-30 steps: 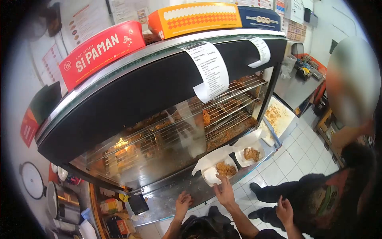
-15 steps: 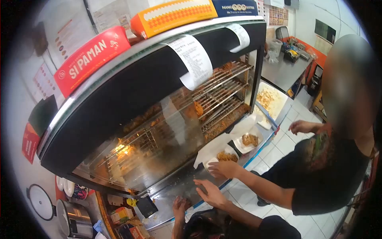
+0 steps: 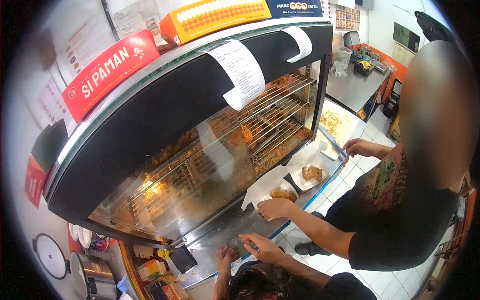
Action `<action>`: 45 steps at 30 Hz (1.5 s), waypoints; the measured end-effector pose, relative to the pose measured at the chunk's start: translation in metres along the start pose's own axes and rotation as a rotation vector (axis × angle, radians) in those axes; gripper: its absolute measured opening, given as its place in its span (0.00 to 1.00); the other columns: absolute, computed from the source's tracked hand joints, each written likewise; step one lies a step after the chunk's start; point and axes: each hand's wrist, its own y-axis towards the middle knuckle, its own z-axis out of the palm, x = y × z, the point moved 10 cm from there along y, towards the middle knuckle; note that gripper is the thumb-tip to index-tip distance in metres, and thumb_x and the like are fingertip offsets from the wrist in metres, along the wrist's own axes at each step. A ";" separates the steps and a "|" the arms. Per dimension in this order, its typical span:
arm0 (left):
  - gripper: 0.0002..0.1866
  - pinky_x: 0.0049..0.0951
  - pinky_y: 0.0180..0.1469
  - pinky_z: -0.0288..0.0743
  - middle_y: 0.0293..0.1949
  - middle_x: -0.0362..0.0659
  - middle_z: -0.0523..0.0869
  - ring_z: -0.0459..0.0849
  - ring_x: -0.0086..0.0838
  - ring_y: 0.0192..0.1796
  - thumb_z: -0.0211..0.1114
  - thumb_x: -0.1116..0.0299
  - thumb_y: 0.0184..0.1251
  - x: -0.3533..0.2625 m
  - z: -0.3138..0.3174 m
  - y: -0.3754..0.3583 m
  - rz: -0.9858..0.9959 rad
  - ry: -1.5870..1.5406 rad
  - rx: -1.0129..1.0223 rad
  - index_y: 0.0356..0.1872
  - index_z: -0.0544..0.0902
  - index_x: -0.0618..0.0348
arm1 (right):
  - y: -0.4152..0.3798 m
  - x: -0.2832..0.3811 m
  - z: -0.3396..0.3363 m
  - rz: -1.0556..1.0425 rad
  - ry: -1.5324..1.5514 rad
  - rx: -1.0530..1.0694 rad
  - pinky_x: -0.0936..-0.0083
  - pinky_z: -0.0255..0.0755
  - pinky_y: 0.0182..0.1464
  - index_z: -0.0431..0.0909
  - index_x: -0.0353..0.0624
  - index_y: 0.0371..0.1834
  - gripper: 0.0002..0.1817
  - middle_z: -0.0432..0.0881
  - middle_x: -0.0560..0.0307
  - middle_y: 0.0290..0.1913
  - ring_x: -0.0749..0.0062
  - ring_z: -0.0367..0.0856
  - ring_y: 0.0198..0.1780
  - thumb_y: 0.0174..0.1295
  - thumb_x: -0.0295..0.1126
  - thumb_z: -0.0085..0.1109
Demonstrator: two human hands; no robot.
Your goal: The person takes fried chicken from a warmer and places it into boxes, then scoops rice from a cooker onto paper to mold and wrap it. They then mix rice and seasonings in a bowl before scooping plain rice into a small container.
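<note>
My left hand (image 3: pixel 226 257) rests at the front edge of the metal counter (image 3: pixel 212 239), fingers loosely bent and apart, with nothing seen in it. Beside it, my right hand (image 3: pixel 263 248) is held over the counter edge, fingers stretched out and empty. Up and to the right stand two open white takeaway boxes; the nearer box (image 3: pixel 254 194) holds a brown fried piece (image 3: pixel 283 195), the farther box (image 3: pixel 296 170) a piece of fried chicken (image 3: pixel 312 173). A co-worker's hand (image 3: pixel 276 208) touches the nearer box. Their other hand (image 3: pixel 361 148) is near the counter's far end.
A heated display cabinet (image 3: pixel 150 120) with wire racks of fried food fills the middle. Receipts (image 3: pixel 239 75) hang from its top, under printed cartons (image 3: pixel 112 72). The co-worker (image 3: pixel 400 215) stands at right. A steel pot (image 3: pixel 92 275) is at lower left.
The co-worker has leaned in: their far hand moved left towards the counter end, and their near hand shifted slightly down-left at the nearer box. My hands stay nearly in place.
</note>
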 end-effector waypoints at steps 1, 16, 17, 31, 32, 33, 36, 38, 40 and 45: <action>0.28 0.35 0.45 0.84 0.50 0.53 0.84 0.87 0.38 0.47 0.65 0.67 0.69 0.003 -0.002 0.004 0.023 0.041 -0.005 0.66 0.67 0.65 | 0.000 -0.002 0.001 0.017 0.005 0.005 0.63 0.74 0.57 0.69 0.40 0.65 0.21 0.78 0.44 0.56 0.54 0.81 0.55 0.71 0.35 0.51; 0.29 0.36 0.46 0.84 0.49 0.56 0.84 0.87 0.40 0.47 0.64 0.72 0.69 0.008 0.002 0.001 -0.052 -0.020 0.000 0.68 0.64 0.67 | 0.000 -0.003 0.001 0.056 0.100 0.032 0.62 0.74 0.58 0.68 0.42 0.67 0.22 0.81 0.44 0.55 0.52 0.81 0.56 0.72 0.36 0.51; 0.29 0.36 0.46 0.84 0.48 0.56 0.85 0.87 0.40 0.46 0.64 0.72 0.69 0.013 0.001 0.004 -0.049 -0.049 0.002 0.67 0.64 0.67 | 0.000 -0.004 0.002 0.057 0.098 0.031 0.62 0.74 0.58 0.69 0.42 0.67 0.22 0.81 0.45 0.55 0.52 0.81 0.56 0.72 0.36 0.51; 0.30 0.36 0.49 0.83 0.47 0.53 0.83 0.86 0.36 0.46 0.67 0.70 0.66 0.009 0.010 -0.003 0.004 -0.111 0.117 0.66 0.66 0.68 | -0.012 0.014 0.018 -0.085 0.168 0.093 0.72 0.74 0.55 0.69 0.39 0.65 0.22 0.83 0.50 0.48 0.66 0.82 0.53 0.69 0.28 0.56; 0.31 0.35 0.50 0.82 0.48 0.52 0.83 0.85 0.36 0.48 0.68 0.70 0.65 0.007 0.011 -0.004 -0.002 -0.083 0.129 0.65 0.66 0.68 | -0.014 0.019 0.023 -0.087 0.186 0.132 0.72 0.74 0.55 0.69 0.38 0.65 0.21 0.83 0.50 0.48 0.66 0.82 0.53 0.69 0.28 0.56; 0.31 0.35 0.50 0.82 0.48 0.52 0.83 0.85 0.36 0.48 0.68 0.70 0.65 0.008 0.010 -0.005 -0.003 -0.082 0.129 0.65 0.66 0.68 | -0.016 0.025 0.025 -0.093 0.194 0.159 0.72 0.74 0.55 0.69 0.38 0.65 0.21 0.83 0.50 0.48 0.66 0.82 0.53 0.70 0.29 0.56; 0.29 0.33 0.52 0.80 0.48 0.52 0.83 0.84 0.34 0.51 0.67 0.71 0.64 0.015 0.001 -0.001 0.068 -0.061 0.139 0.64 0.69 0.68 | -0.021 0.033 0.038 -0.113 0.241 0.242 0.72 0.74 0.55 0.69 0.38 0.65 0.21 0.83 0.50 0.48 0.66 0.82 0.53 0.70 0.29 0.56; 0.25 0.30 0.52 0.79 0.49 0.50 0.83 0.83 0.33 0.51 0.65 0.72 0.65 0.018 -0.005 0.006 0.122 0.012 0.133 0.62 0.72 0.69 | -0.022 0.038 0.043 -0.115 0.253 0.268 0.72 0.74 0.55 0.70 0.37 0.64 0.21 0.83 0.50 0.47 0.66 0.82 0.53 0.70 0.29 0.56; 0.24 0.29 0.52 0.79 0.49 0.50 0.83 0.83 0.33 0.51 0.63 0.72 0.65 0.017 -0.008 0.005 0.126 0.060 0.118 0.61 0.73 0.69 | -0.021 0.041 0.045 -0.115 0.253 0.277 0.72 0.74 0.55 0.70 0.37 0.64 0.21 0.83 0.50 0.47 0.66 0.82 0.53 0.70 0.30 0.55; 0.22 0.31 0.50 0.81 0.51 0.50 0.83 0.83 0.34 0.52 0.63 0.72 0.66 0.006 0.000 -0.005 0.078 0.069 0.129 0.60 0.74 0.69 | -0.018 0.049 0.038 -0.197 0.139 0.195 0.72 0.73 0.55 0.72 0.36 0.62 0.19 0.82 0.50 0.47 0.67 0.81 0.51 0.72 0.33 0.54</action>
